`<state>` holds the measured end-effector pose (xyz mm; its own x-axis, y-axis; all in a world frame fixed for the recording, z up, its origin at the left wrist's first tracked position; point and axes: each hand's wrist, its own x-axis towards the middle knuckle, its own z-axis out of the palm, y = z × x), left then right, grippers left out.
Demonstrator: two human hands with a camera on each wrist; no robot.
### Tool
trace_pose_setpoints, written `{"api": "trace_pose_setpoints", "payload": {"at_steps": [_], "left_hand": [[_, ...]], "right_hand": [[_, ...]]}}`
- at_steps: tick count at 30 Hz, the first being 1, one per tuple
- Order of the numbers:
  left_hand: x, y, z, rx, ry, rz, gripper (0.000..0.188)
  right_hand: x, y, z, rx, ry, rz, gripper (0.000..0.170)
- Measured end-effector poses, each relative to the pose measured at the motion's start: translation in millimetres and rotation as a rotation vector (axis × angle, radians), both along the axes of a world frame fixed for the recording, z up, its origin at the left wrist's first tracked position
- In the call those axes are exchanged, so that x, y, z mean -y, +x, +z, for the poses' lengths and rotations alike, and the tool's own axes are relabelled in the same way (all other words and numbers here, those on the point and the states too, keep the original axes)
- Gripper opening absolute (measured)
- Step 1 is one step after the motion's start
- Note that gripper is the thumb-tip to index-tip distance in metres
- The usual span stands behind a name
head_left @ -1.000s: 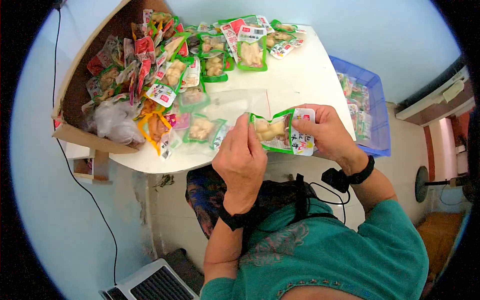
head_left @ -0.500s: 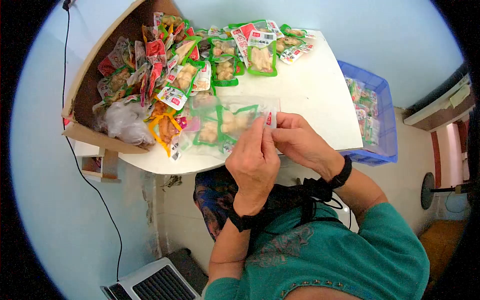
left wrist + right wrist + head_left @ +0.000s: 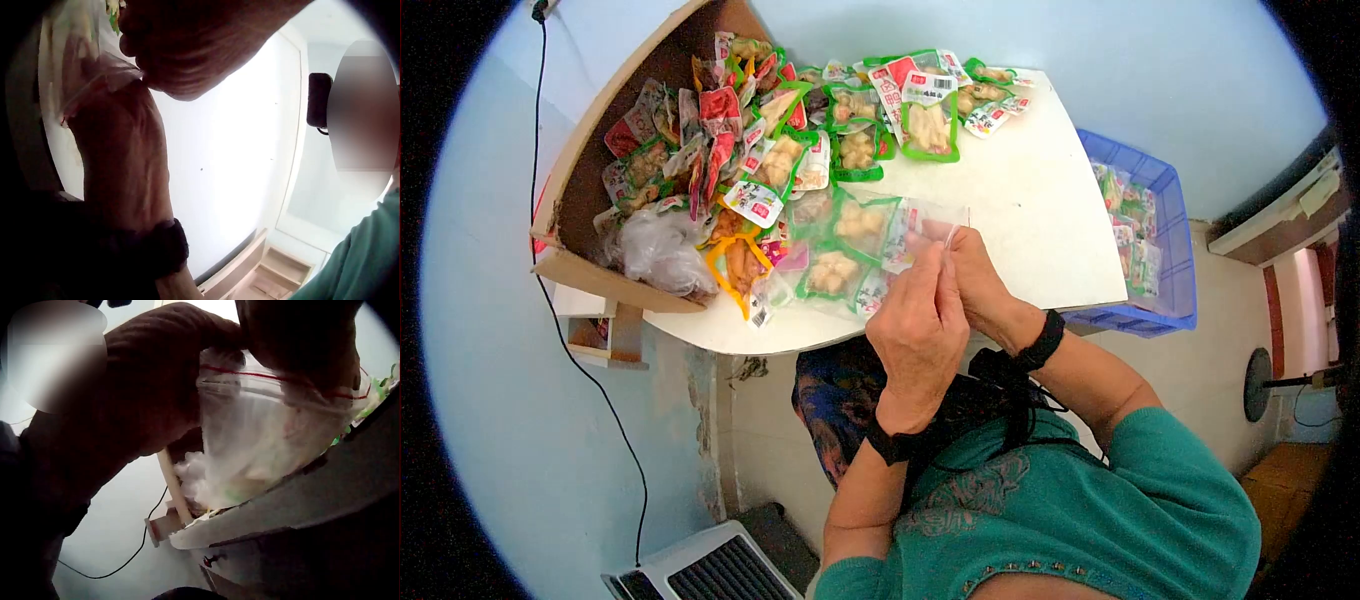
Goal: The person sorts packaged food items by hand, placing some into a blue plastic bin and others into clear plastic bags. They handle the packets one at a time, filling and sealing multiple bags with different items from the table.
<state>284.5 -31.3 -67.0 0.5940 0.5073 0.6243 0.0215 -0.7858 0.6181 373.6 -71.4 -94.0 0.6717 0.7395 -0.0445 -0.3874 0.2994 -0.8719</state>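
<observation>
A clear zip bag [image 3: 812, 222] with a red line lies at the table's front, with green-edged packets [image 3: 860, 220] of pale food showing through its film. My left hand [image 3: 920, 325] pinches the bag's open-end edge, fingertips touching the right hand. My right hand [image 3: 983, 280] grips the same end, some fingers seen through the film. In the left wrist view, the left hand [image 3: 194, 47] is above the right hand [image 3: 122, 150] at the film. The right wrist view shows the left hand [image 3: 147, 381] and right hand [image 3: 300, 340] at the bag's red-lined mouth [image 3: 269, 376].
A cardboard box [image 3: 615, 287] full of mixed packets and a crumpled clear bag [image 3: 662, 250] stands at the left. More packets [image 3: 930, 128] lie along the table's back. A blue crate [image 3: 1175, 240] holding packets stands beyond the table's right edge.
The green-edged packet held between both hands has gone into the clear bag. The right hand has moved left to the bag's mouth, and both hands now hold its edge.
</observation>
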Motion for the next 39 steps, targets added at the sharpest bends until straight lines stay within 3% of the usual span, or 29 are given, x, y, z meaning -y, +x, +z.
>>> {"api": "trace_pose_setpoints", "payload": {"at_steps": [4,15,17,20,21,24,30,34,39], "left_hand": [[-0.4,0.2,-1.5,-0.037,-0.024,-0.016,0.022],[-0.5,0.4,-1.0,-0.095,-0.038,-0.043,0.025],[-1.8,-0.7,-1.5,-0.106,-0.06,-0.066,0.025],[-1.8,1.1,-1.7,-0.093,-0.064,-0.08,0.026],[-2.1,1.9,-2.3,-0.094,-0.067,-0.08,0.026],[-2.2,2.2,-1.0,-0.097,-0.055,-0.078,0.026],[-4.9,2.2,-10.1,-0.08,0.004,-0.073,0.027],[-6.3,4.4,-17.0,-0.025,0.045,-0.078,0.029],[-2.3,2.0,-17.9,-0.133,0.029,-0.042,0.033]], "right_hand": [[2.7,14.6,-19.1,0.099,-0.21,-0.049,0.018],[-1.5,9.4,-11.3,0.016,-0.089,-0.106,0.017],[2.4,16.7,-12.5,0.045,-0.109,0.02,0.026],[0.9,18.0,-3.4,0.021,-0.117,0.043,0.027],[-4.6,27.7,-31.9,0.087,-0.213,0.011,0.025],[1.0,29.4,-17.6,0.219,-0.289,0.007,0.022],[37.8,49.7,13.8,0.134,-0.419,0.119,0.018],[58.0,60.1,35.3,0.142,-0.35,0.044,0.018],[63.6,71.9,53.4,0.264,-0.371,0.035,0.019]]}}
